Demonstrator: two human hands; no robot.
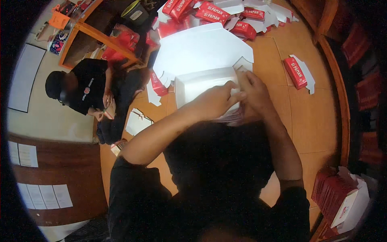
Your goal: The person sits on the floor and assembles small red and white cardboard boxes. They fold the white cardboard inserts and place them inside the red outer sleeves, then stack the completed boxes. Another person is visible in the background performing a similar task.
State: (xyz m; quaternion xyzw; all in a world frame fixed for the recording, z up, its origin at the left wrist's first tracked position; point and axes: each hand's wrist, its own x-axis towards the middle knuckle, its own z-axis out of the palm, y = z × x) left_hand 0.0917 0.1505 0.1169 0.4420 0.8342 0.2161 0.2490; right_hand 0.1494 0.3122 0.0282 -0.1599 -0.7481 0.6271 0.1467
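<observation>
In front of my body is a folding cardboard box point(189, 85) with a white inside, its large lid panel point(201, 46) standing open on the far side. My left hand point(219, 100) reaches across the tray part, its fingers closed on the box's right end wall. On the outside of that same corner, my right hand point(254, 92) is closed on the box, fingers bent near a side flap point(243, 64). The two hands almost meet there. My fingers hide the exact fold between them.
Red boxes point(211, 14) with white flaps lie heaped at the far side. One red box point(296, 72) rests on the floor to the right. A stack of flat red cartons point(334, 197) stands lower right. Another person point(86, 86) sits at left holding a small piece.
</observation>
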